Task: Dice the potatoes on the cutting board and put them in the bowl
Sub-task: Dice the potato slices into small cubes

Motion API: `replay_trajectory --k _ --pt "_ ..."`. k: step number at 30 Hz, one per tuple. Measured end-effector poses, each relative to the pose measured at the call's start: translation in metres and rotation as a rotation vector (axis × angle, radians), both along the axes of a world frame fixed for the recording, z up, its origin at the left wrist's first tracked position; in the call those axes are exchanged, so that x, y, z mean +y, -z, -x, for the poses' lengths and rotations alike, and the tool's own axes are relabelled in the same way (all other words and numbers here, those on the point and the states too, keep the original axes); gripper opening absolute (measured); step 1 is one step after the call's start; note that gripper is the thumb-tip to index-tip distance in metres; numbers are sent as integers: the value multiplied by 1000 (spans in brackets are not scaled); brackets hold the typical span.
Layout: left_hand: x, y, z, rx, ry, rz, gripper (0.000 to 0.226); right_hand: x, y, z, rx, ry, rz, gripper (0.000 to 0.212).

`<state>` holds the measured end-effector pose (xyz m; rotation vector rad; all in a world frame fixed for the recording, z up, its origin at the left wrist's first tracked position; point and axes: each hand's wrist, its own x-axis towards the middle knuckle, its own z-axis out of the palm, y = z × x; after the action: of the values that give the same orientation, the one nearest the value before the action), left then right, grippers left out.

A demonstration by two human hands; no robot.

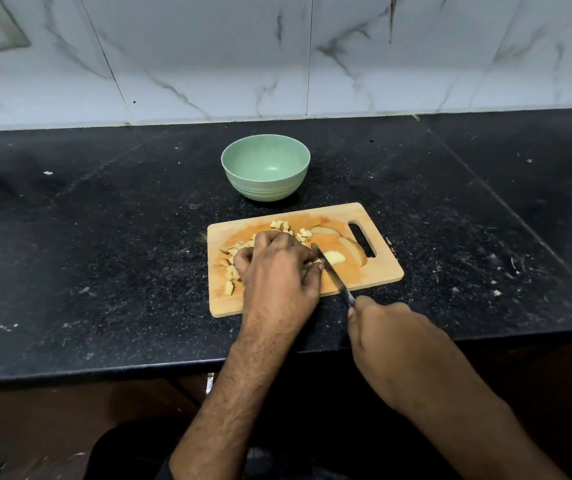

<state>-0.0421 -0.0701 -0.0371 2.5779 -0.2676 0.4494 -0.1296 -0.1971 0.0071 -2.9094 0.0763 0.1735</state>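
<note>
While left hand (277,268) curls over pale diced cubes (231,271) on rectangular wooden cutting board (374,275), right hand (386,336) grips knife (333,275), thin metal blade against potato slice (336,257). Larger wedges (354,249) right. Round ribbed green bowl (266,168) far, on speckled black counter (104,237).

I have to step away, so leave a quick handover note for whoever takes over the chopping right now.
Left hand: fingers curled over potato pieces on the cutting board.
Right hand: grips the knife, blade beside a cut piece.
Done: a scatter of diced potato on the board's left and far side.
Left: two wedges near the handle slot are undiced; the green bowl beyond the board is empty.
</note>
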Motion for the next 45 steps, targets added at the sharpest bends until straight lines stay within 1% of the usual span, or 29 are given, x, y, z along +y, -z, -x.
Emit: replay_trajectory --k 4,8,16,19,23,31,38,45 --pt "0 1 1 -4 -9 0 20 -3 4 -7 6 -26 35 25" --pt "-1 1 2 -3 -10 7 20 -10 -3 12 48 -34 -22 23" --pt "4 5 3 -25 -11 0 24 -21 -12 34 49 12 -45 33" --pt "8 4 5 -28 -23 -6 21 -19 -12 30 -5 20 -61 35" --pt "9 4 6 -28 -31 -15 17 -10 -8 22 -43 -4 -70 31" --pt "7 3 2 0 -31 10 12 0 -3 10 -2 -24 -12 29" --pt "7 4 0 -12 -40 40 9 2 7 -9 21 -28 -52 28" --pt "5 6 0 -24 -58 39 8 -11 -2 26 67 -35 -55 26"
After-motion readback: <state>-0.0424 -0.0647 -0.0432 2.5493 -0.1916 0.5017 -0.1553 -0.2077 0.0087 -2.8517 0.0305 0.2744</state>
